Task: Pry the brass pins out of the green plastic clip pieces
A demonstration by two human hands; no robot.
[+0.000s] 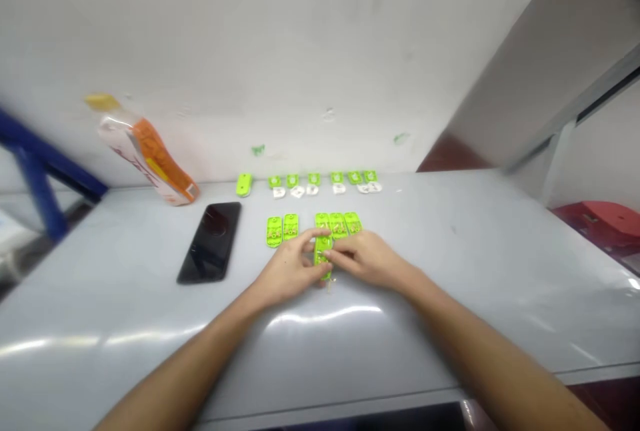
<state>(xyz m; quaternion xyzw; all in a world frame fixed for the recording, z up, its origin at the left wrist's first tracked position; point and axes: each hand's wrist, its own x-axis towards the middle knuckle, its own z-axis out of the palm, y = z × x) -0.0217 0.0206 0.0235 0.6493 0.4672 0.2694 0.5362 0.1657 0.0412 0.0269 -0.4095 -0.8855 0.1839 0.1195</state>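
Your work surface is the grey table (pixel 450 271), which runs out to a white wall beyond your grip.

An orange-and-white bottle (pixel 150 151) leans against that wall, well apart from the grip, far to its left and beyond it. A black phone (pixel 211 241) lies flat, near and just left of your left hand.

Your left hand (pixel 287 271) and right hand (pixel 367 261) meet at the centre of the table. Both rest low on it, fingertips turned inward toward each other.

A far row of green parts (pixel 320 181), some with small white parts (pixel 297 191) against them, lies along the wall, straight beyond the grip. A nearer row of green plates (pixel 338 224) lies just beyond your fingertips, with three plates directly past the grip and two more to its left.

The held green plate (pixel 323 251) sits between your two hands. Each hand is closed on it with a fingertip pinch, the left on its left edge and the right on its right edge. Its long axis runs away from you toward the wall, crosswise to the line between your hands. Neither hand is nearer, as both touch it. You cannot tell whether its underside rests on the table.
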